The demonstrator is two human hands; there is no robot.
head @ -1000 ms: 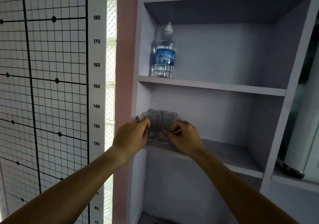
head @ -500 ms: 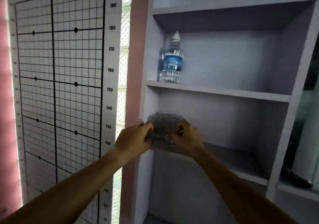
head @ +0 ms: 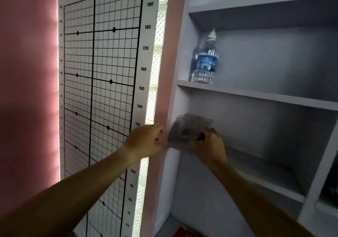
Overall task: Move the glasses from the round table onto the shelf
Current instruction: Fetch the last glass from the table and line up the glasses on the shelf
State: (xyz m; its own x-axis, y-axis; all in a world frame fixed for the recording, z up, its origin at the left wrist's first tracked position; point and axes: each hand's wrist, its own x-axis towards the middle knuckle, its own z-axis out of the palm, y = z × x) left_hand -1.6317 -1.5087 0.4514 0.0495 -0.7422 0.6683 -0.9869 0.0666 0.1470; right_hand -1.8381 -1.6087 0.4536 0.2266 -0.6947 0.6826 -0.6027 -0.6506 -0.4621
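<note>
Several clear drinking glasses (head: pixel 190 127) stand clustered at the left end of the grey shelf (head: pixel 259 165), blurred by motion. My left hand (head: pixel 146 140) hovers just left of the shelf's side panel, off the glasses, holding nothing, its fingers loosely curled. My right hand (head: pixel 209 145) is at the front right of the cluster, fingertips against the rightmost glass. The round table is out of view.
A water bottle (head: pixel 204 59) with a blue label stands on the shelf board above. A posture-check grid chart (head: pixel 102 72) hangs on the pink wall to the left, beside a strip of glass blocks (head: pixel 155 68). The glasses' board runs bare to the right.
My left hand has come off the glasses and drawn back to the left. My right hand stays at the cluster. The view has swung left.
</note>
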